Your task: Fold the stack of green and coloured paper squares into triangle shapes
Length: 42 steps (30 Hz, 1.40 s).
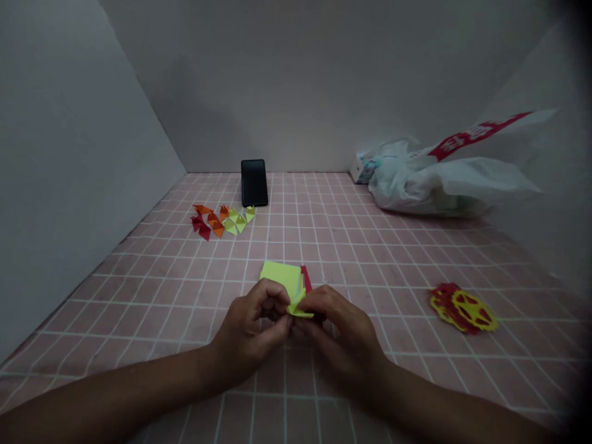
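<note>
Between my two hands is a small folded piece of yellow-green paper (pixel 300 306), with creased flaps pointing up and to the right. My left hand (pixel 252 324) pinches its left side with thumb and forefinger. On the right side, my right hand (pixel 345 330) grips the same folded paper, its fingertips partly hidden behind it. Just beyond the hands lies a stack of square yellow-green paper (pixel 282 274), with a red sheet (pixel 306 279) showing at its right edge.
Small folded paper pieces in red, orange (pixel 217 227) and yellow-green (pixel 240 222) sit at the back left, near an upright black phone (pixel 254 183). Red and yellow cut-out paper shapes (pixel 481 311) lie at right. A white plastic bag (pixel 416 191) and a box (pixel 359 169) stand behind.
</note>
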### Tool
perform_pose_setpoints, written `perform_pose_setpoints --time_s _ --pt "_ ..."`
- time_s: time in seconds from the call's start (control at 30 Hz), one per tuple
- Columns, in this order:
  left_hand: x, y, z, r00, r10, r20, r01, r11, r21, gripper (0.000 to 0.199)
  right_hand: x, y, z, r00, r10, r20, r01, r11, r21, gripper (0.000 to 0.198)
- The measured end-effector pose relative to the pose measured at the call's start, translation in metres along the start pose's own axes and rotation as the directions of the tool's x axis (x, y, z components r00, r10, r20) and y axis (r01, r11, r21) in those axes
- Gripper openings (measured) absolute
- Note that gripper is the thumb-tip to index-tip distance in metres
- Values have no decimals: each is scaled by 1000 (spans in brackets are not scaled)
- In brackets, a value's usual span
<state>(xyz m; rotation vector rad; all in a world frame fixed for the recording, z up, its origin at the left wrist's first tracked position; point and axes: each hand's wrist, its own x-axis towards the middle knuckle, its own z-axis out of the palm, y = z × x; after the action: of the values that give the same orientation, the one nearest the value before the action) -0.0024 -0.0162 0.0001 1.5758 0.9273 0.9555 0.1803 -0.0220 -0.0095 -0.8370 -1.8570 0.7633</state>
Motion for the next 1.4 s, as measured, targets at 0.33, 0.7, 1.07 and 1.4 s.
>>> perform_pose_setpoints --time_s 0.33,0.7,1.07,1.4 --pt "-3 0 1 996 -56 65 63 992 -108 12 0 -3 1 981 -162 -103 135 963 -231 25" --pt "-6 6 5 997 -69 -27 60 966 -253 10 -1 -5 -4 896 -443 -2 384 778 -497 11" --pt "-2 11 2 984 -165 -62 138 941 -310 10 0 -3 -7 865 -487 118 463 688 -558 20" --pt "2 0 2 983 -181 -41 175 977 -122 14 8 -5 -6 975 193 -110 -190 981 38 13"
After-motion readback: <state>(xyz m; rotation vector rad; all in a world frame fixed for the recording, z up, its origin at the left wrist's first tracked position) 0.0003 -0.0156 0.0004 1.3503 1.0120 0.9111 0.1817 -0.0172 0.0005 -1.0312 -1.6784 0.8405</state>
